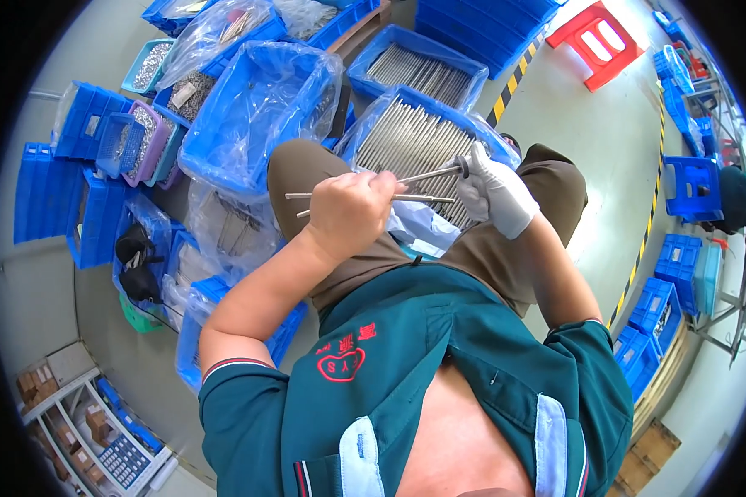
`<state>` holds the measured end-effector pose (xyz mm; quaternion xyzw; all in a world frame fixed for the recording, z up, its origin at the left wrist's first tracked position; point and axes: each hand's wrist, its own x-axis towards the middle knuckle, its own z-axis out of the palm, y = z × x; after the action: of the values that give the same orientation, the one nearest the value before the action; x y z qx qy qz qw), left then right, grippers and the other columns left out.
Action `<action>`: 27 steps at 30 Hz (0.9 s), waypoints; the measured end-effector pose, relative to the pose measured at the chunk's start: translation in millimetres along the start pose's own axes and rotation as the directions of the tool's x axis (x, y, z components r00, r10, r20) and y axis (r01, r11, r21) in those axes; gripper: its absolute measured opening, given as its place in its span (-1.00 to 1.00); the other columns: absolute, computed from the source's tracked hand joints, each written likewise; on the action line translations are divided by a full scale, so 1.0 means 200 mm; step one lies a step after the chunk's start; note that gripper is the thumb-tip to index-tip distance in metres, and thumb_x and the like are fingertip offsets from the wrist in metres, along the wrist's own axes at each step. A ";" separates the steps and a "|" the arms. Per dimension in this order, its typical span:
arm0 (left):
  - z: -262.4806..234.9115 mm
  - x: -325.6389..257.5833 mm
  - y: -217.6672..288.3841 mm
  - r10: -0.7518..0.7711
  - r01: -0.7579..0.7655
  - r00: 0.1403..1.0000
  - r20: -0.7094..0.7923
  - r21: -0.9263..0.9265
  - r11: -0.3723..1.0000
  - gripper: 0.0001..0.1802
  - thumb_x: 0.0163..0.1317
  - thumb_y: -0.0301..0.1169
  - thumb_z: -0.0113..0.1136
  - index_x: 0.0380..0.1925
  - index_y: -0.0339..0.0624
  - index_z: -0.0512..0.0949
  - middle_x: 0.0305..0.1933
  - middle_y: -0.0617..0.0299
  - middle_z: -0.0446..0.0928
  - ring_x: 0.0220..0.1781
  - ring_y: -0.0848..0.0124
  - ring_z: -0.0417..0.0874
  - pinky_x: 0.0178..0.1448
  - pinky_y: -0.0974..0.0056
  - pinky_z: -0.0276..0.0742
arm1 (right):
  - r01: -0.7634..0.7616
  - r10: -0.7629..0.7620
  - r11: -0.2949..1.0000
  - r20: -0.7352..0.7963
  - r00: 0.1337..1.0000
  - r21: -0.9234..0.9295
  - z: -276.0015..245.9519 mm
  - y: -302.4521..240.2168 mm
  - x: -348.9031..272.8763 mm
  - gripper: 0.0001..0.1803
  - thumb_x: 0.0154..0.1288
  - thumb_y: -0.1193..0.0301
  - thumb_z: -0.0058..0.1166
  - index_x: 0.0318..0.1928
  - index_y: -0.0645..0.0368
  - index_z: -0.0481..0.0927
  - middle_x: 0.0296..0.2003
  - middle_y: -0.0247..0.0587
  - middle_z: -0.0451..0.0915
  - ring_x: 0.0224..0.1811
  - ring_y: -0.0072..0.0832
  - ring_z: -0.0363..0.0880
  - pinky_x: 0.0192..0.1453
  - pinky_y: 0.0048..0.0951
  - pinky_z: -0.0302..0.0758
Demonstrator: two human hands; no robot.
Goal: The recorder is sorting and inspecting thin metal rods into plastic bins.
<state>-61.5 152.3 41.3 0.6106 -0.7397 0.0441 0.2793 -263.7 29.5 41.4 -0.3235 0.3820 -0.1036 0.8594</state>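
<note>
My bare left hand point(348, 214) is closed round two thin metal rods that cross in its fist. One rod point(427, 199) lies nearly level, its tip pointing right. The other rod point(429, 175) slants up to the right and ends at a dark round metal piece point(462, 166). My right hand point(499, 195), in a white glove, is closed on that end, thumb up beside the round piece. Just beyond both hands, a blue bin point(481, 124) lined with clear plastic holds many similar rods point(406, 137). Pale crumpled paper or cloth point(427, 228) lies below the rods, between my knees.
Another bin of rods point(423, 70) stands behind. To the left are a plastic-lined blue bin point(199, 153), a purple basket point(151, 149) of small metal parts and stacked blue crates point(46, 195). A red stool point(593, 41) stands far right, beyond yellow-black floor tape point(514, 87).
</note>
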 end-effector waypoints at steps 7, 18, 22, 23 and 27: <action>0.00 -0.02 -0.03 -0.205 0.229 0.972 0.114 -0.273 0.934 -0.86 0.09 -0.35 0.16 -0.56 -0.14 0.49 -0.60 0.11 0.51 -0.55 0.11 0.57 -0.51 0.11 0.41 | 0.285 -0.308 0.803 0.044 0.950 -0.523 0.06 -0.04 0.02 -0.71 0.39 0.16 -0.16 -0.26 0.13 0.44 -0.64 -0.52 0.23 -0.66 -0.73 0.14 -0.59 -0.64 0.08; -0.14 -0.15 -0.08 0.282 0.909 0.408 0.868 -0.359 -0.213 -0.62 0.27 -0.09 0.07 -0.59 -0.08 0.39 -0.70 0.49 0.20 -0.71 0.70 0.12 -0.63 0.52 -0.02 | 0.768 -0.148 -0.086 0.770 0.621 -0.635 0.25 -0.22 -0.19 -0.77 0.12 0.40 0.08 -0.19 0.17 0.49 -0.44 -0.04 0.50 -0.36 -0.10 0.52 -0.29 -0.23 0.46; -0.10 -0.11 -0.13 -0.185 0.360 0.920 0.347 -0.554 0.751 -0.78 0.22 -0.27 0.12 -0.52 -0.15 0.46 -0.68 0.35 0.38 -0.65 0.40 0.44 -0.55 0.29 0.32 | 0.195 -0.038 0.601 0.217 0.976 -0.775 0.24 -0.22 -0.05 -0.72 0.33 0.21 -0.10 -0.24 0.19 0.47 -0.50 -0.27 0.48 -0.55 -0.53 0.45 -0.45 -0.51 0.41; -0.14 -0.07 -0.13 -0.110 0.154 0.978 0.178 -0.257 0.954 -0.81 0.18 -0.31 0.14 -0.52 -0.15 0.46 -0.67 0.30 0.43 -0.63 0.29 0.49 -0.54 0.23 0.36 | 0.093 0.026 0.695 0.154 0.988 -0.713 0.22 -0.22 0.00 -0.71 0.35 0.18 -0.10 -0.27 0.17 0.46 -0.50 -0.32 0.48 -0.58 -0.60 0.42 -0.50 -0.56 0.37; -0.16 -0.04 -0.15 -0.018 0.013 0.993 0.121 0.044 0.999 -0.87 0.08 -0.32 0.17 -0.55 -0.06 0.45 -0.63 0.22 0.50 -0.55 0.27 0.58 -0.52 0.20 0.44 | -0.331 0.352 0.935 0.215 0.911 -0.128 0.15 -0.15 0.12 -0.70 0.38 0.15 -0.12 -0.33 0.11 0.38 -0.63 -0.42 0.30 -0.68 -0.68 0.19 -0.65 -0.61 0.13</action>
<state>-21.5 164.2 56.4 0.6236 -0.7496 0.0208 0.2210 -223.3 11.1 62.0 -0.2996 0.3327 0.1041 0.8881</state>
